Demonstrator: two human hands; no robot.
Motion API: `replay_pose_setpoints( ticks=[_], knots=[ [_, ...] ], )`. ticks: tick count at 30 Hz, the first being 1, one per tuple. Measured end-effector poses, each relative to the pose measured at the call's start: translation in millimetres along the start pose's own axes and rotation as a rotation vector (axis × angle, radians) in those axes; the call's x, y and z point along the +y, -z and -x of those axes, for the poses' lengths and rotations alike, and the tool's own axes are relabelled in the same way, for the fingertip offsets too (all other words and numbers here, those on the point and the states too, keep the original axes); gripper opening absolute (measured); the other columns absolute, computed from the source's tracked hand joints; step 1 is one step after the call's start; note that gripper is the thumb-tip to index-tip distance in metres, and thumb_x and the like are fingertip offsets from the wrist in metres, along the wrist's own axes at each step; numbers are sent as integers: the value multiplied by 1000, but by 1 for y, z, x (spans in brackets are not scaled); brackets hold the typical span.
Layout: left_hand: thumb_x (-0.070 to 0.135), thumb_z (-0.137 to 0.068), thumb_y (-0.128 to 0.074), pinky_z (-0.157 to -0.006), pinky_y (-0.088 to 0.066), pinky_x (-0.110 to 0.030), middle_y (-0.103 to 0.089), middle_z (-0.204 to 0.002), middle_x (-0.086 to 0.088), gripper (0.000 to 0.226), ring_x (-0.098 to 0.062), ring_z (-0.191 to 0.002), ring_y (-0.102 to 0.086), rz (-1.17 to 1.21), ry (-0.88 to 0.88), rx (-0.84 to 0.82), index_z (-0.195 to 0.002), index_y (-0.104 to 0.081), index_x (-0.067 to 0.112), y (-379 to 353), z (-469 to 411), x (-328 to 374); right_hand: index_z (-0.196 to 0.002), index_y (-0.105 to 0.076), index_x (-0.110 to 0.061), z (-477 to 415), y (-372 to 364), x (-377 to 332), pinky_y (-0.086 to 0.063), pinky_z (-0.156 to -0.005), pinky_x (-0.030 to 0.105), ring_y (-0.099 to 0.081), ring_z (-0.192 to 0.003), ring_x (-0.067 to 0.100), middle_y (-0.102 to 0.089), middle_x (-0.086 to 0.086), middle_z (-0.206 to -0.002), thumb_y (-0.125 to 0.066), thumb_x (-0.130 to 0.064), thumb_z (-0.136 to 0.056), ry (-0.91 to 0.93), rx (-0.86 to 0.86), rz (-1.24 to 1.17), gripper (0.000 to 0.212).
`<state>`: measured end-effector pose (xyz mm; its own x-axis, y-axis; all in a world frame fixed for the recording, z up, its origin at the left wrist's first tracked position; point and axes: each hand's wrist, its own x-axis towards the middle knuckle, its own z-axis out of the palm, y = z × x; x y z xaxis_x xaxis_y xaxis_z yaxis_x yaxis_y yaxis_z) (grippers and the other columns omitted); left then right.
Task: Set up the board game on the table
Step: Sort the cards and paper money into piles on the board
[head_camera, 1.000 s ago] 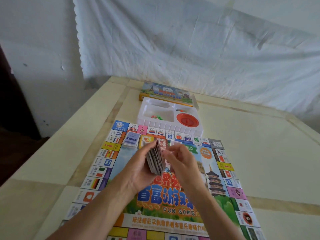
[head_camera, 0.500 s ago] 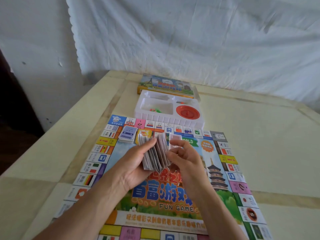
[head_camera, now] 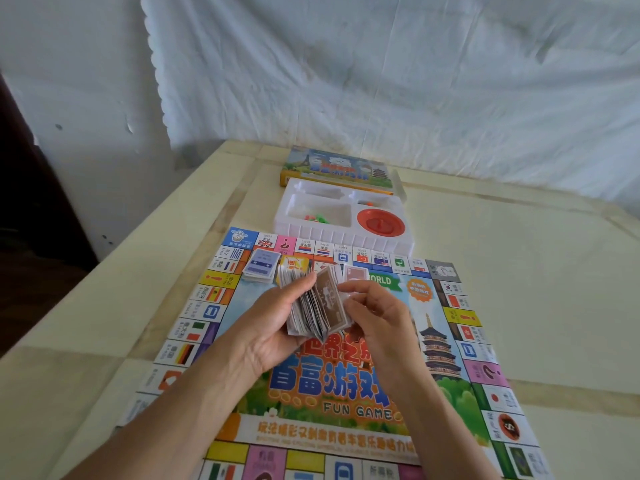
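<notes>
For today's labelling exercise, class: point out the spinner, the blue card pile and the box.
spinner [head_camera: 379, 224]: head view, on its centre knob.
blue card pile [head_camera: 261, 266]: head view, on the top card.
box [head_camera: 337, 168]: head view, on the printed lid.

Held as a tight, edge-on deck of cards [head_camera: 304, 306] a second ago; now splayed open between the fingers [head_camera: 353, 289]. Peeled toward the right hand [head_camera: 377, 317]: one brown card [head_camera: 330, 299], face showing. Slid up over the fanned edges: thumb of left hand [head_camera: 265, 329].
</notes>
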<state>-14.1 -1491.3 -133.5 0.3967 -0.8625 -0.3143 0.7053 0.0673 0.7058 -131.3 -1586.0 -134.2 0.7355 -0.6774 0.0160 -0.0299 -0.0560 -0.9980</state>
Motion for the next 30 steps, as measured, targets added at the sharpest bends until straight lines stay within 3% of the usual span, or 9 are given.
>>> replay_pose_setpoints(
  ticks=[4,8,12,15,18,25,30],
  knots=[
    [23,-89,-58,-49,-55,-31,-69,-80,-14,24,-24,-70,-68,-19,-24,-4,-104,-61,5,0,0,0,-91,-68,-20,0,-2,2,-37,-52,26,-45,-60,16,-61,5,-71,-51,0,-92,17,34,51,26],
    [21,-91,-56,-46,-52,-29,-68,-79,-14,27,-23,-66,-67,-52,-61,0,-111,-59,2,-1,0,-2,-102,-63,-21,2,-4,0,-41,-59,35,-50,-65,21,-61,6,-72,-55,0,-90,26,5,-31,25],
    [24,-87,-62,-52,-53,-31,-65,-91,-16,39,-24,-73,-66,-49,-41,14,-116,-60,-2,1,0,-5,-109,-57,-12,2,-7,0,-51,-61,26,-58,-71,22,-60,13,-80,-60,-2,-88,-30,-92,-147,24],
    [18,-80,-69,-54,-53,-31,-65,-90,-15,44,-23,-73,-64,-110,-66,22,-115,-59,-7,2,-2,-7,-106,-59,-11,3,-8,2,-49,-59,21,-58,-66,16,-60,10,-75,-61,-3,-87,-19,-103,-115,21],
    [11,-79,-68,-52,-52,-30,-67,-85,-14,39,-22,-71,-65,-91,-60,24,-113,-60,-7,2,-2,-6,-105,-60,-13,2,-7,0,-47,-57,23,-55,-62,15,-60,9,-74,-60,-5,-88,-24,-98,-106,19],
    [17,-75,-70,-47,-53,-30,-69,-88,-16,40,-31,-81,-65,-86,-32,10,-111,-61,3,6,-1,-1,-100,-63,-22,0,0,1,-38,-54,29,-45,-56,16,-53,6,-64,-53,6,-88,39,20,-57,32],
    [18,-76,-69,-49,-54,-30,-69,-85,-14,37,-28,-78,-66,-78,-24,-8,-109,-62,4,5,-1,0,-97,-67,-23,-1,0,3,-36,-54,31,-43,-61,20,-55,10,-70,-52,6,-88,37,38,18,34]
  ],
)
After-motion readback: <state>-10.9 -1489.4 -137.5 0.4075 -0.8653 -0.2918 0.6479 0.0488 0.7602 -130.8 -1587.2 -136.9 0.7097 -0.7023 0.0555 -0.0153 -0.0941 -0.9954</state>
